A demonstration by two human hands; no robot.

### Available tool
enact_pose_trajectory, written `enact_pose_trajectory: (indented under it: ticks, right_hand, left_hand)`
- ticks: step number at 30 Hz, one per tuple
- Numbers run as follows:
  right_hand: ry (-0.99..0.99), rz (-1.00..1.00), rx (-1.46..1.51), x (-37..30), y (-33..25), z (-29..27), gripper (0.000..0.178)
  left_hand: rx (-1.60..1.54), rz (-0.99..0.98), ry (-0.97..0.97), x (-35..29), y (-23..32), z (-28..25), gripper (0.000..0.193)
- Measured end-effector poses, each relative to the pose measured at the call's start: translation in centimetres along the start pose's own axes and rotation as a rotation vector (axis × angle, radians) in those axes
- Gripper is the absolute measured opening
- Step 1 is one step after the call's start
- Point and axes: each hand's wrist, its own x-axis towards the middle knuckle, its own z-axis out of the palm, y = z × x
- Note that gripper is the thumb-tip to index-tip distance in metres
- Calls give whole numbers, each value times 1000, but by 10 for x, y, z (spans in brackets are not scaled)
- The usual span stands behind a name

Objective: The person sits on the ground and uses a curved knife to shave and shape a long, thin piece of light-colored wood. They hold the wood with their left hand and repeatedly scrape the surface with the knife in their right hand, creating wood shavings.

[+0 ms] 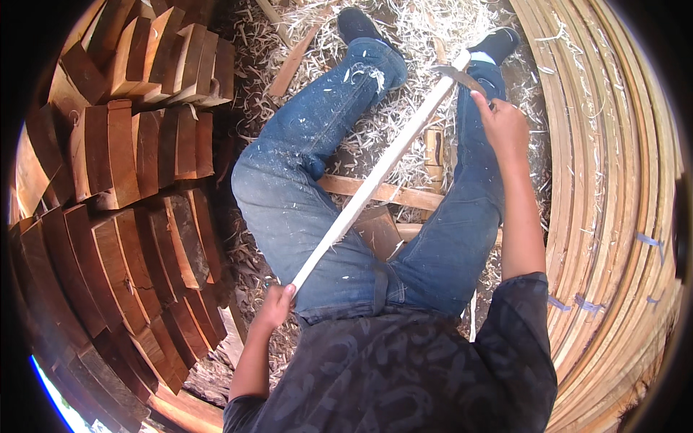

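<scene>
Cream-white straight wooden stick (382, 171) slants over blue denim jeans (281, 173), left hand (274, 308) gripping its waist end, right hand (507, 131) closed on curved brown-handled metal blade (462, 76) near jeans' right leg; 1 shallow angle probably shaves cleanest.

Left: brown wooden blocks (124, 155) stacked in uneven tiers, sawn faces showing. Right: long pale wood strips (577, 187) packed side by side, several bluish-purple ties (588, 306) on the lower stretch. Between, curled shavings (433, 25) thick over the ground, a reddish-brown offcut (294, 61) lying among them, and mid-view a crosswise slat (404, 196) with a squarish brown board (380, 232) just below.
</scene>
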Motion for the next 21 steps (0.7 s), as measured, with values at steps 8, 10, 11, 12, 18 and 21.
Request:
enact_pose_trajectory:
  ticks: [8, 10, 11, 12, 18, 21]
  right_hand:
    - [-218, -598, 71, -96, -36, 7, 62]
    - [-147, -562, 108, -95, -32, 16, 61]
    - [-121, -535, 94, -85, -28, 18, 61]
    - [-90, -508, 86, -75, -25, 20, 61]
    - [-93, 30, 122, -34, -8, 19, 67]
    - [40, 322, 225, 2, 51, 5, 70]
  left_hand:
    - [-43, -69, -6, -3, 4, 1, 62]
    - [-39, -73, -2, -2, 7, 2, 62]
    - [-46, -58, -4, -3, 7, 3, 62]
    - [-46, -40, -1, -4, 9, 1, 61]
    - [-92, 9, 48, -4, -9, 9, 60]
    - [-55, 24, 17, 0, -3, 5, 60]
